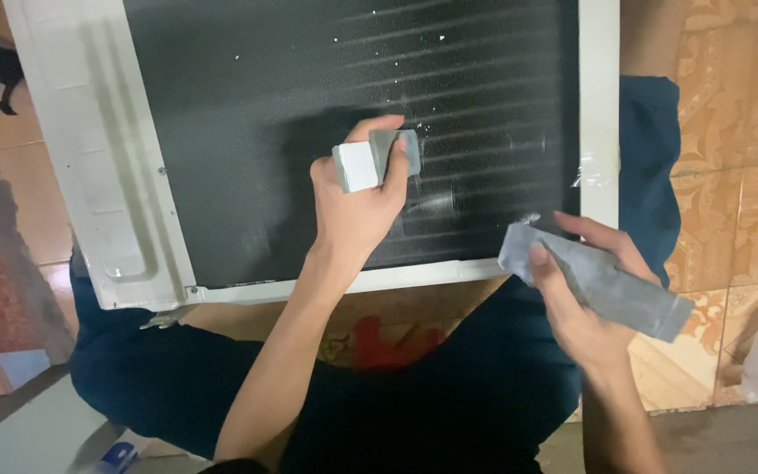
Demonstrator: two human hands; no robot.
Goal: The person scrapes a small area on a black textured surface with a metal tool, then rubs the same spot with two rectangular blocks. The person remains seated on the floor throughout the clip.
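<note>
While the left hand (357, 206) pinches a small grey-and-white card (370, 160) flat against the dark finned coil (309, 105) of the white-framed unit (89, 175), edge down for scraping, the right hand (585, 298) grips a grey foil pouch (594, 279) just beside the frame.

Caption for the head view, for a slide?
Left hand presses a small card to a dark finned panel; right hand holds a grey pouch.
</note>
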